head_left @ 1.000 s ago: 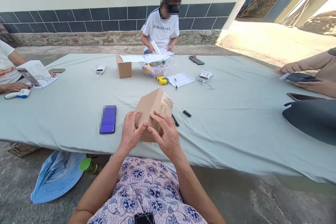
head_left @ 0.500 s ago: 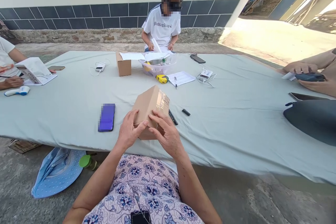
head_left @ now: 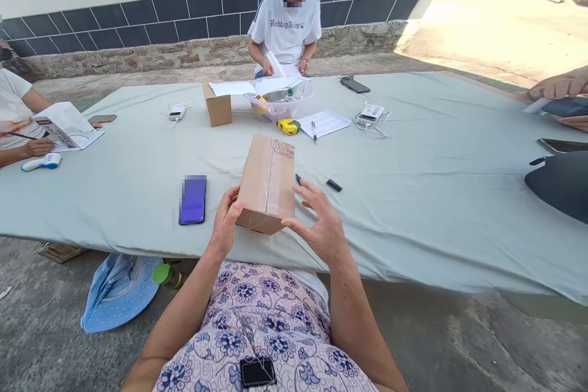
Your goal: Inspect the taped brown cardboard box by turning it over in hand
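Observation:
A taped cardboard box (head_left: pixel 258 174) stands on the cloth in front of me, with dark handwriting near the far end of its upper face. My left hand (head_left: pixel 225 220) grips its left side, the thumb at the near corner and the fingers along the side. On the right, my right hand (head_left: pixel 324 223) is open with fingers spread, its thumb at the box's near right corner. A black marker (head_left: pixel 298 179) lies partly hidden behind the box and my right fingers. Its black cap (head_left: pixel 334 185) rests apart, farther right.
A purple-screened phone (head_left: pixel 193 200) lies left on the tablecloth (head_left: pixel 436 196). Farther back are a yellow tape measure (head_left: pixel 288 127), a plastic basin (head_left: pixel 275 111), a second box (head_left: pixel 218 110) and a power bank (head_left: pixel 371 112). A person (head_left: pixel 287 30) sits opposite; others are at both sides.
The box has been tipped and turned, so its taped face is now uppermost. My right hand has moved off its top to the right side; my left hand has shifted to the left side.

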`<state>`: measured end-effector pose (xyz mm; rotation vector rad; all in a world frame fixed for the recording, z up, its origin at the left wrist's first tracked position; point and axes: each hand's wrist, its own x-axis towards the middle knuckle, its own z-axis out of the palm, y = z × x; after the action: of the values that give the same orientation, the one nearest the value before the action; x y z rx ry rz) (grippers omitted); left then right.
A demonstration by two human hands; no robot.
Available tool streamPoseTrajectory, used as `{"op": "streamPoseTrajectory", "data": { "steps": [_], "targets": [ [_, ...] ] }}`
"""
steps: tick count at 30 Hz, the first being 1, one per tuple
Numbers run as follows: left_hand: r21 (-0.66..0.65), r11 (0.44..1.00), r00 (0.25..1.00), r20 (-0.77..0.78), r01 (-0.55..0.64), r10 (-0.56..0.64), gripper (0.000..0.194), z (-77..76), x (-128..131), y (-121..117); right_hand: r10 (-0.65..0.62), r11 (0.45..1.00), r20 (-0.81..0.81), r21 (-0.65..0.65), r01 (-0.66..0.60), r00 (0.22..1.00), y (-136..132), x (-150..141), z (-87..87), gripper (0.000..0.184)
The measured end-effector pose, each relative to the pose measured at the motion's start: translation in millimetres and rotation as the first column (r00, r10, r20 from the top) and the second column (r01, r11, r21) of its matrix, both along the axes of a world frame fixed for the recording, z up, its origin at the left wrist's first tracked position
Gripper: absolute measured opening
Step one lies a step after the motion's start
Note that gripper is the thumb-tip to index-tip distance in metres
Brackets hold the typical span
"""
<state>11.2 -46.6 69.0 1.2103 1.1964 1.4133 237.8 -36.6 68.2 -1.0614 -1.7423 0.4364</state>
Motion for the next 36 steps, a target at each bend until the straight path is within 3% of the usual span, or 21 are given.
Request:
{"op": "streamPoseTrajectory", "data": {
  "steps": [3,6,16,29,36],
  "targets": [
    [0.013,0.999,0.995,0.09,0.035,-0.036,0.063,-4.4,5,-1,0.066,0.989,-0.134,-0.126,-0.083,0.989,-3,-1,5.2,0.078],
    [0.024,0.999,0.991,0.126,0.032,-0.035,0.063,-7.9,7,-2,0.108,0.979,-0.152,-0.157,-0.132,0.982,-5,-1,10.7,0.076],
    [-0.05,0.997,0.959,0.28,0.06,-0.043,0.062,-6.0,15,-10,0.065,0.997,-0.056,0.037,-0.063,0.996,-5,-3,9.6,0.053],
    [-0.096,0.994,0.97,0.243,0.051,-0.026,0.055,-9.8,12,-11,0.056,0.998,-0.016,-0.004,-0.056,0.998,-9,-7,15.3,0.053],
    [-0.13,0.99,0.985,0.168,0.053,-0.031,0.058,-2.5,14,-4,0.035,0.999,-0.073,-0.025,-0.037,0.997,-6,-4,15.9,0.054]
  ]
}}
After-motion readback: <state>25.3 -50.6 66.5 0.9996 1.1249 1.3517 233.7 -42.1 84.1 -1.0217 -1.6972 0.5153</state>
